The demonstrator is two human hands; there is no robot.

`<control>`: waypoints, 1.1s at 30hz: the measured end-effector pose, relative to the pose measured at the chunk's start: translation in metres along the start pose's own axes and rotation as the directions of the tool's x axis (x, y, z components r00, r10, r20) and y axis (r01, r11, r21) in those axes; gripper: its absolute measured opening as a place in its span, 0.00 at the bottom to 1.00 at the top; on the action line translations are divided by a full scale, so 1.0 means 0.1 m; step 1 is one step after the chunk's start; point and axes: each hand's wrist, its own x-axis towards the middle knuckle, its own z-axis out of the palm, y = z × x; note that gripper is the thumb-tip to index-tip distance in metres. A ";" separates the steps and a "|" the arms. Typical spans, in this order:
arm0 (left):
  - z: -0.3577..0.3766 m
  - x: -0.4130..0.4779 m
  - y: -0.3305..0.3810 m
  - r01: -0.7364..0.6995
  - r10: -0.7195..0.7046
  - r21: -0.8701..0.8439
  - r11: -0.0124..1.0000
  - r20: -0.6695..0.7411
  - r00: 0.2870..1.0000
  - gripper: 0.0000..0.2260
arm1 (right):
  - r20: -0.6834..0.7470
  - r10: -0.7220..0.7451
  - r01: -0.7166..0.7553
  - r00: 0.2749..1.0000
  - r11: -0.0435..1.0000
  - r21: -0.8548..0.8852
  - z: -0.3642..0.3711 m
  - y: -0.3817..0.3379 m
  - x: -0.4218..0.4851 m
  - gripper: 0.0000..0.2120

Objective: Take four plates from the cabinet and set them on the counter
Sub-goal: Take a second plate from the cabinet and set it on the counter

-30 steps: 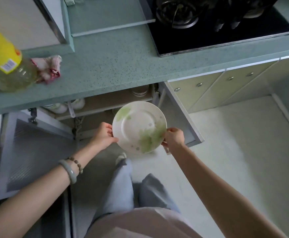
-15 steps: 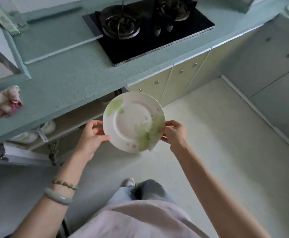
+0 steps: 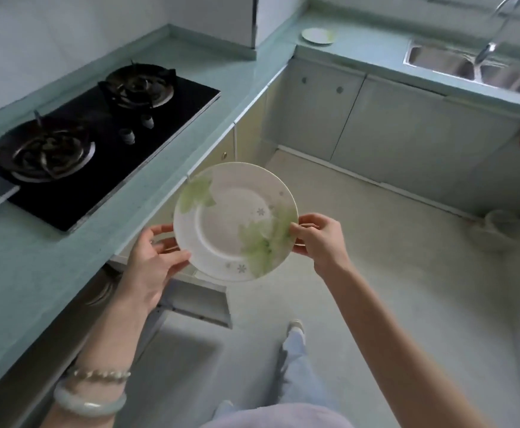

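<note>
A black hob (image 3: 98,143) is set in the green counter (image 3: 36,267) on the left. The left hand (image 3: 153,257), with two bangles (image 3: 90,403) on its wrist, grips the plate's left rim, thumb on top and fingers curled beneath. The plate (image 3: 234,220), white with green leaves, is held in the air, nearly level, over the counter's front edge and the floor, above an open cabinet door (image 3: 200,301). The right hand (image 3: 320,239) pinches its right rim between thumb and fingertips. A far plate (image 3: 318,36) lies on the corner counter, left of the sink (image 3: 444,61).
</note>
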 end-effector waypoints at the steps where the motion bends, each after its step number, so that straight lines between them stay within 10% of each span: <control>1: 0.15 0.11 0.03 0.001 -0.001 0.001 1.000 0.019 1.000 0.20 | -0.024 -0.019 0.019 1.000 1.000 -0.009 -0.10 -0.05 0.10 0.09; 33: 4.85 4.57 1.30 -0.009 0.007 0.005 1.000 0.278 0.961 0.17 | -0.264 -0.169 0.171 0.949 0.985 -0.017 -2.19 -2.14 5.34 0.04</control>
